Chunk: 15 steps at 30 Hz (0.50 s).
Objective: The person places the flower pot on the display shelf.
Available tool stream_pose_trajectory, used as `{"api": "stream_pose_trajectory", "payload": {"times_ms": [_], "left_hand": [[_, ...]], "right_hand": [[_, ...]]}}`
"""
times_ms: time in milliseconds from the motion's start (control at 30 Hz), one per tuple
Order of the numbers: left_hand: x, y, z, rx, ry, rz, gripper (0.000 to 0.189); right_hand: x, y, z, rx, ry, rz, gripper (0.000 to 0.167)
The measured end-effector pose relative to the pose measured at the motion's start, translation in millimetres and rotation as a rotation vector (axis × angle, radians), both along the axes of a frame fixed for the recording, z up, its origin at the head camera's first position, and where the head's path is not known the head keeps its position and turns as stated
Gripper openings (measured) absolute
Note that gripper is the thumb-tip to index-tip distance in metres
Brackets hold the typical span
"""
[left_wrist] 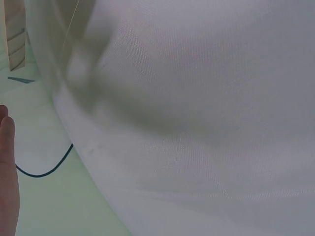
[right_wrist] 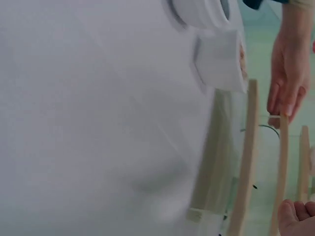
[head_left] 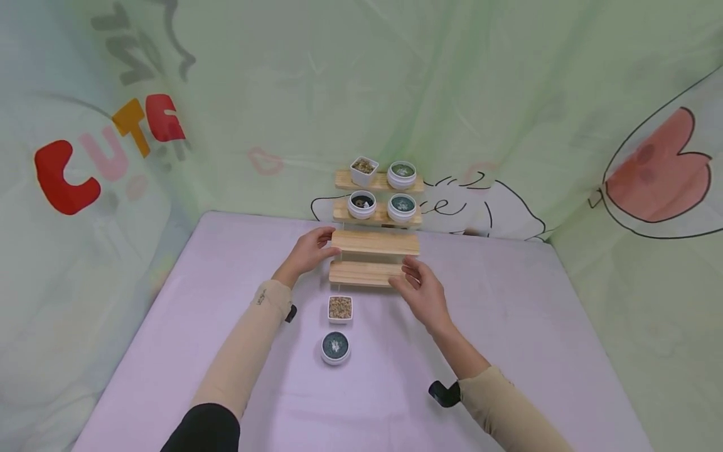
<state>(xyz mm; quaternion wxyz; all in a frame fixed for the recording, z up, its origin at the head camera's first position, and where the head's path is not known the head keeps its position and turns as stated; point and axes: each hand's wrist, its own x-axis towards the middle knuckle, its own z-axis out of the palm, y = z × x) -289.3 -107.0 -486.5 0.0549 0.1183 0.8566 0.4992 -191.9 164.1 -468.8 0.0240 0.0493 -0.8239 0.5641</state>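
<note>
A tiered display stand with pale wooden shelves (head_left: pixel 375 242) stands at the back of the table. My left hand (head_left: pixel 307 254) grips the left end of the second shelf from the bottom, thumb in front. In the right wrist view, that left hand (right_wrist: pixel 289 73) pinches the board's end. My right hand (head_left: pixel 422 295) is at the right end of the lower shelves, fingers loosely bent and thumb apart, overlapping the bottom shelf (head_left: pixel 361 274). In front of the stand sit a square white bowl (head_left: pixel 340 309) of grainy brown bits and a round white bowl (head_left: pixel 336 348) with dark blue-green contents.
On the upper shelves stand a square bowl (head_left: pixel 364 169) of brown bits, a round bowl (head_left: pixel 401 174) with green contents, a bowl (head_left: pixel 361 204) with dark contents and a bowl (head_left: pixel 401 207) with blue-green contents. Printed curtains (head_left: pixel 316 94) hang closely around the pale tablecloth (head_left: pixel 508 326).
</note>
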Motion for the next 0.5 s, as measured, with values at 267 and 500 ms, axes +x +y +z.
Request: {"api": "stream_pose_trajectory", "payload": {"times_ms": [267, 500], "left_hand": [[-2.2, -0.7, -3.3, -0.011, 0.016, -0.001, 0.063], [-2.7, 0.1, -4.4, -0.019, 0.002, 0.002, 0.065]], "right_hand": [[21.2, -14.7, -25.6, 0.086, -0.035, 0.068, 0.063], [28.0, -31.1, -40.5, 0.060, -0.075, 0.088, 0.063]]}}
